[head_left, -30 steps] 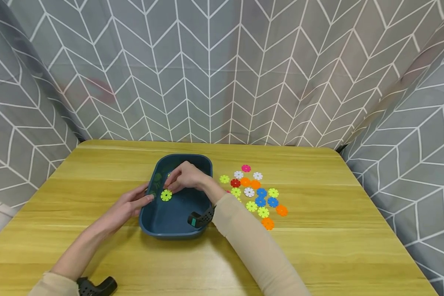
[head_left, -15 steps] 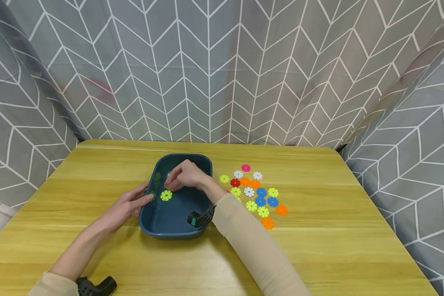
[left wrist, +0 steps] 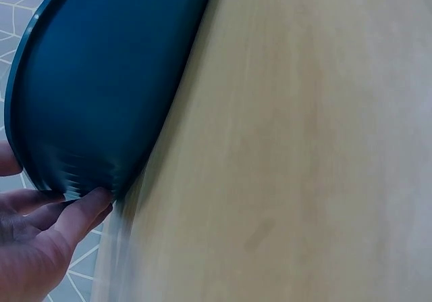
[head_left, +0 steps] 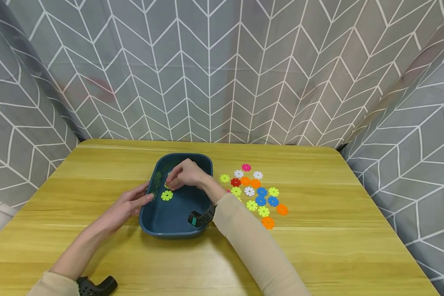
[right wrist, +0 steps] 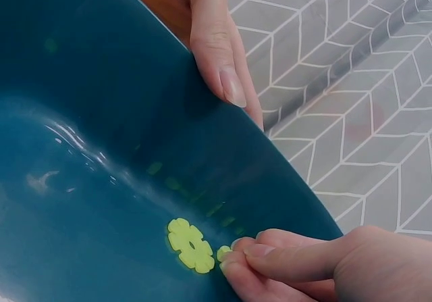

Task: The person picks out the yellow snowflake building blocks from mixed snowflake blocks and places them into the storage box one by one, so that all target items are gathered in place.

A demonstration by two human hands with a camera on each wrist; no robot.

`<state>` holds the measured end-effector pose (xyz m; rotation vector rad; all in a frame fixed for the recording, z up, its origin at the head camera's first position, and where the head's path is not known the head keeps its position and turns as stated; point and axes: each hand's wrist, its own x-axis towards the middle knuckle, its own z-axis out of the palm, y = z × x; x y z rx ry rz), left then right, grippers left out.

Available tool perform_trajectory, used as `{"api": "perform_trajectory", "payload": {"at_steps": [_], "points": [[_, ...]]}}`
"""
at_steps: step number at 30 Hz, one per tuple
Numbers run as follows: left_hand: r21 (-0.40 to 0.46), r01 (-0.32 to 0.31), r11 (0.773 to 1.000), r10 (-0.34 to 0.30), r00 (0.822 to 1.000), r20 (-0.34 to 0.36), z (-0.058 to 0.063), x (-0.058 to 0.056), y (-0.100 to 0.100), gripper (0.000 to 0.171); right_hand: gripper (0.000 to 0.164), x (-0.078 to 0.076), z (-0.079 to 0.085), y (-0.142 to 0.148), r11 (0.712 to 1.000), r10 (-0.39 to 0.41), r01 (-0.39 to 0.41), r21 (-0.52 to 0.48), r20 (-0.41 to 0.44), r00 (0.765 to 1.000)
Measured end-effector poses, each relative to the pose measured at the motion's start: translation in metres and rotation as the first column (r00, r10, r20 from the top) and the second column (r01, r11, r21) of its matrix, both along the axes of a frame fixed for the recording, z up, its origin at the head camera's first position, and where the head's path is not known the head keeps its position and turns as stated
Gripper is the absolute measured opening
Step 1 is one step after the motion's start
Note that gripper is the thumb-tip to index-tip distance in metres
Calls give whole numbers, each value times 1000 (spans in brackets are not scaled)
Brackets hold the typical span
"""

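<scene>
A dark blue plastic bin (head_left: 174, 224) stands on the table. My left hand (head_left: 131, 202) holds its left side, thumb over the rim and fingers along the outer wall, as the left wrist view also shows. My right hand (head_left: 186, 174) reaches down inside the bin. In the right wrist view the thumb and fingertips of the right hand (right wrist: 304, 265) pinch a yellow-green notched disc (right wrist: 223, 253), mostly hidden by them. Beside it on the bin's floor lies another yellow-green flower-shaped disc (right wrist: 191, 246). Part of a further yellow-green piece shows behind the fingers in the head view.
Right of the bin, several loose notched discs lie scattered on the wooden table (head_left: 336, 226), among them a blue disc (head_left: 273, 201), an orange disc (head_left: 268, 223), a white disc (head_left: 249, 191) and a red disc (head_left: 235, 182). A grey patterned curtain (head_left: 222, 74) hangs behind.
The right fingertips have shifted slightly up and away within the bin, and a bit of yellow-green now shows at them. The left hand and bin stay in place.
</scene>
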<state>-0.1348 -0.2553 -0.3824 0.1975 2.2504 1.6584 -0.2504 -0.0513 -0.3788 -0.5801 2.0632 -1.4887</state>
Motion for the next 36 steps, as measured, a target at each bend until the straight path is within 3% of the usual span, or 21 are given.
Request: {"api": "perform_trajectory", "payload": {"at_steps": [9,18,28,36], "points": [[-10,-19,1000,19,1000,-6,-2,0,1,70,9,0,1,0,998,-45,44,-35,-24,999],[-5,-31,999,31,999,9,-3,-1,4,70,16,3,20,9,997,-54,52,-62,-32,998],[-7,-42,999,42,999,14,-2,0,1,71,18,11,30,30,998,-70,70,-8,-109,992],[-5,-46,999,46,999,28,-2,0,2,73,21,15,29,52,997,-62,57,-49,-102,993]]}}
